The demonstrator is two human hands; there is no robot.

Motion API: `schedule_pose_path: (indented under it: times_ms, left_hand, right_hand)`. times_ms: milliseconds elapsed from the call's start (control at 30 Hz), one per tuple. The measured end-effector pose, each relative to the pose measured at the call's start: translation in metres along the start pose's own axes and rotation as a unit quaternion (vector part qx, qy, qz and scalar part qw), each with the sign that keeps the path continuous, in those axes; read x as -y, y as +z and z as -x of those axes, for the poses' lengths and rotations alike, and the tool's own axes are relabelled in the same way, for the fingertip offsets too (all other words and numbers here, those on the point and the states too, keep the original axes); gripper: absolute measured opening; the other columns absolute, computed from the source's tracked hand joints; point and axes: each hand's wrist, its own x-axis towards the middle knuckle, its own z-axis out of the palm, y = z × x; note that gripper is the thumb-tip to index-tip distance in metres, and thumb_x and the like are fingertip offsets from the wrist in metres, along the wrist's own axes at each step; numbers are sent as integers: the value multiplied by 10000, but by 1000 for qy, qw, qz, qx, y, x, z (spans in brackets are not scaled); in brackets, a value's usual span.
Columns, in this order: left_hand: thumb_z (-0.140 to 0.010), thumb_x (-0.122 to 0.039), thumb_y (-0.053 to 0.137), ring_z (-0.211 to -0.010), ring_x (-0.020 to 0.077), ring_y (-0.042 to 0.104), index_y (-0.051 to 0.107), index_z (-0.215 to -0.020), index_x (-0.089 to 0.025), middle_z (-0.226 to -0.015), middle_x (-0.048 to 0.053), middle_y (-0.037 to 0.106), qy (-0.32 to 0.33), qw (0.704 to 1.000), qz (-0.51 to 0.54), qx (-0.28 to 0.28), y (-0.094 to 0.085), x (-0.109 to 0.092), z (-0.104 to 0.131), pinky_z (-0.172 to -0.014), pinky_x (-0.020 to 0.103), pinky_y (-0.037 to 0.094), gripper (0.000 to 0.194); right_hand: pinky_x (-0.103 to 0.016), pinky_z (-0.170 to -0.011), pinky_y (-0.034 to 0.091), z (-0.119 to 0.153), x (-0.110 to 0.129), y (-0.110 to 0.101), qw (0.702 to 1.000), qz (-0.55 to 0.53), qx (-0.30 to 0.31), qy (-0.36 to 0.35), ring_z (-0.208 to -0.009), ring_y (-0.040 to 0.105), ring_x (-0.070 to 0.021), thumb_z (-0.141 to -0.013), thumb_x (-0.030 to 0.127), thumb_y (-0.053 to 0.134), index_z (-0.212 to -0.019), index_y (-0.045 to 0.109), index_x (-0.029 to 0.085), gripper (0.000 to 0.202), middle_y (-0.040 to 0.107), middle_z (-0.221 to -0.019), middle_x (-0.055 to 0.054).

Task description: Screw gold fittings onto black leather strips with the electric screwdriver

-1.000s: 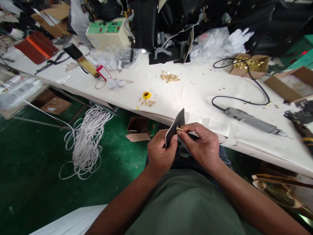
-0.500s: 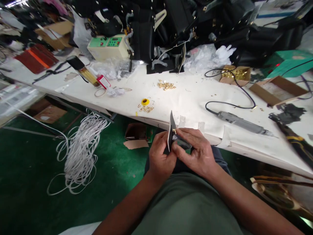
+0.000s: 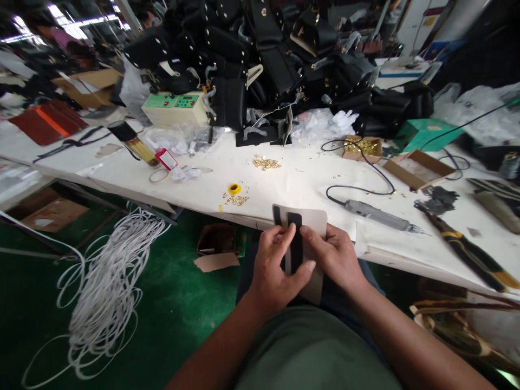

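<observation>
Flat beige panel [image 3: 314, 218], two black strips [image 3: 295, 219], in both hands [image 3: 271, 271] [image 3: 340, 257]

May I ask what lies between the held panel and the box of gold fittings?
The head view shows a black cord and tiny gold bits between panel and box.

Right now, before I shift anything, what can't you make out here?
All in the head view:
- Rear face of the panel: turned away from the camera.
- Lower end of the black strip: covered by the left grip.
- Right grip: finger ends hidden behind the panel.
- Red tag: print too small.
- Gold fittings: too small to count.
- Table: left end cut off by the picture edge.
</observation>
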Motion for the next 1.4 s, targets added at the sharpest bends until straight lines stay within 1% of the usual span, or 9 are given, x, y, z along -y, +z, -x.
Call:
schedule_pose_path:
  times_ms: [100,167,233,333,467,567,800,1100,1400]
  left_hand:
    - [-971,-295,689,-1204,233,624,753,-1240,-278,-1265,88,615,-46,998,27,-30,3,12,-18,-1063,410,531,276]
    - [-940,-297,734,-1222,234,629,785,-1029,-249,-1263,83,625,-108,990,78,-56,14,22,-31,-1037,386,539,113]
    - [-869,-303,801,-1170,233,670,732,-998,-215,-1228,89,661,-189,965,172,-52,27,30,-42,-956,353,572,171]
    - [-792,-294,847,-986,203,740,615,-1175,-207,-1097,68,733,-297,897,329,-6,44,38,-56,-859,322,601,456]
    - [-766,-288,854,-832,184,747,552,-1370,-218,-965,27,768,-362,837,400,97,49,47,-73,-783,308,604,680]
    - [-751,-287,852,-831,186,733,658,-1279,-208,-958,26,771,-350,852,358,152,50,58,-85,-761,296,595,568]
    - [-739,-249,820,-848,187,730,742,-1161,-199,-968,27,787,-315,886,282,190,68,81,-106,-769,293,583,432]
    - [-703,-182,817,-728,177,706,763,-1183,-201,-832,0,768,-312,904,186,227,86,95,-127,-687,285,552,484]
    - [-703,-146,796,-953,269,756,743,-1214,-192,-1106,80,805,-253,930,78,256,96,97,-133,-863,374,582,515]
  right_hand:
    - [-260,-508,416,-10,-8,-10,994,-46,26,91,-559,577,-161,-843,622,748,-857,705,159,465,677,-663,-14]
    - [-265,-503,434,-15,-13,-15,987,-82,33,134,-546,600,-171,-818,618,775,-886,703,168,461,698,-675,-20]
    - [-277,-521,468,-19,-20,-19,980,-120,25,155,-560,629,-186,-804,601,794,-927,712,170,456,721,-697,-29]
    - [-303,-581,526,-27,-28,-28,974,-152,13,167,-605,672,-206,-815,572,794,-1028,739,164,463,761,-760,-49]
    - [-302,-620,539,-40,-33,-44,973,-133,41,185,-678,704,-214,-823,518,803,-1039,762,154,425,785,-829,-63]
    - [-265,-573,482,-51,-34,-54,975,-90,61,192,-634,657,-175,-784,469,841,-905,767,140,358,759,-765,-40]
    - [-269,-570,457,-76,-36,-62,974,-15,61,217,-626,631,-172,-763,487,826,-841,764,133,367,758,-762,-44]
    - [-265,-549,434,-111,-48,-65,968,141,41,205,-598,584,-162,-749,438,764,-718,716,141,302,691,-666,-31]
    - [-270,-532,395,-129,-30,-62,908,380,86,156,-609,622,-184,-820,308,680,-653,665,179,212,695,-641,-46]
